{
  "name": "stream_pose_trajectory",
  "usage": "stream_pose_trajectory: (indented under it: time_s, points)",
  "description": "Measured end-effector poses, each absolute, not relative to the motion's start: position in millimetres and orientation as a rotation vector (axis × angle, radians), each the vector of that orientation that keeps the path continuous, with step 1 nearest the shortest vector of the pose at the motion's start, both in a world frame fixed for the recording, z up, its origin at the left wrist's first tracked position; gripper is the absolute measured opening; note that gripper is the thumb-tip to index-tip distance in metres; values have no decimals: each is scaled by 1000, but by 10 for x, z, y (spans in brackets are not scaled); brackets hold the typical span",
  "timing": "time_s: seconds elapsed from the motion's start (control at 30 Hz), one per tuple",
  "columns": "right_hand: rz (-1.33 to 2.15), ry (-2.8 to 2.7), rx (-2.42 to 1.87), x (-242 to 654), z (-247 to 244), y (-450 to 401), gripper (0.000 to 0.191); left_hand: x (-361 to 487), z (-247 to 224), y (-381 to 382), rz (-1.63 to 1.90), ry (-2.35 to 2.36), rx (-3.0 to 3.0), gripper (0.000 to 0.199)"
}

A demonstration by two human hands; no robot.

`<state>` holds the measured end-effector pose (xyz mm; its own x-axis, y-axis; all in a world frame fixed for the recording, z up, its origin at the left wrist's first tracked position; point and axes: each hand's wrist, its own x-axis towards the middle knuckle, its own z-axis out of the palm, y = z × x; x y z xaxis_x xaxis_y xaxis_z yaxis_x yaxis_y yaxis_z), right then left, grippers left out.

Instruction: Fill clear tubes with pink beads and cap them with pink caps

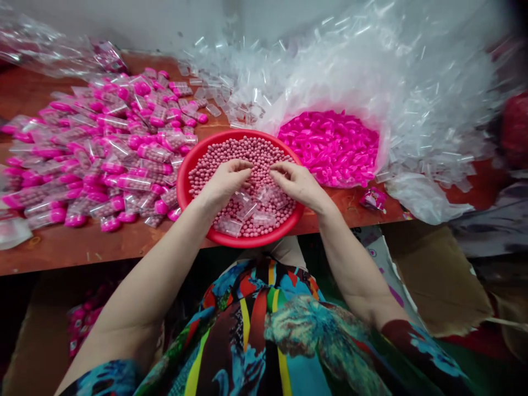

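Note:
A red plastic basin (184, 181) full of small pink balls (231, 149) stands at the table's front edge, right before me. Over the balls, my left hand (231, 179) is closed, its fingers curled toward the thumb; what it holds, if anything, I cannot make out. Facing it across a small gap, my right hand (300, 184) is curled the same way, with its contents too small or hidden to name. Below the hands, several clear plastic tubes (246, 208) lie on the balls in the basin.
Clear tubes with pink caps, filled with balls (119, 148), are heaped at left. Bright pink plastic caps (330, 146) lie in a white plastic bag (330, 82) at right. Many loose clear tubes (231, 82) spread behind on the reddish table (136, 250). Cardboard (437, 275) stands below right.

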<state>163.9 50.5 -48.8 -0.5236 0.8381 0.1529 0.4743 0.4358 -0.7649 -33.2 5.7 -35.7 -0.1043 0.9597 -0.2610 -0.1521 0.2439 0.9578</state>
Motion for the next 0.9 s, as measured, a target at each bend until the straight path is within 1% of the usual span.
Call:
stream_pose_trajectory:
  time_s: [0.1, 0.17, 0.27, 0.37, 0.43, 0.53, 0.6, 0.7, 0.73, 0.77, 0.9]
  points:
    - [878, -2434, -1086, 1755, -421, 336, 30, -396, -331, -22, 1162, 1365, 983, 13]
    - [810, -2465, -1073, 1758, -436, 270, 29, -394, -302, -60, 1125, 1406, 1052, 12]
    - [851, -2235, -1024, 1696, -479, 295, 37, -359, -244, -93, 1009, 1381, 1124, 17]
    - [948, -1991, -909, 1614, -496, 380, 39, -323, -202, -98, 899, 1206, 1191, 32]
    - [1001, -1902, -816, 1550, -511, 404, 40, -294, -208, -86, 884, 1183, 1294, 38]
    - [993, -1833, -765, 1436, -571, 379, 38, -239, -266, -64, 989, 1478, 1628, 33]
    - [955, -1813, -796, 1368, -622, 349, 35, -216, -304, -55, 982, 1725, 1902, 28]
    - [965, -1781, -813, 1338, -664, 336, 39, -281, -307, -13, 731, 1907, 2174, 16]
    - [959, -1771, -810, 1359, -662, 343, 41, -339, -293, 21, 629, 1933, 2225, 15]
    - [936, -1767, -813, 1396, -652, 355, 41, -411, -274, 66, 524, 1953, 2273, 16]
    - [797, -1780, -931, 1698, -572, 440, 25, -711, -230, 311, 38, 1917, 2509, 26]
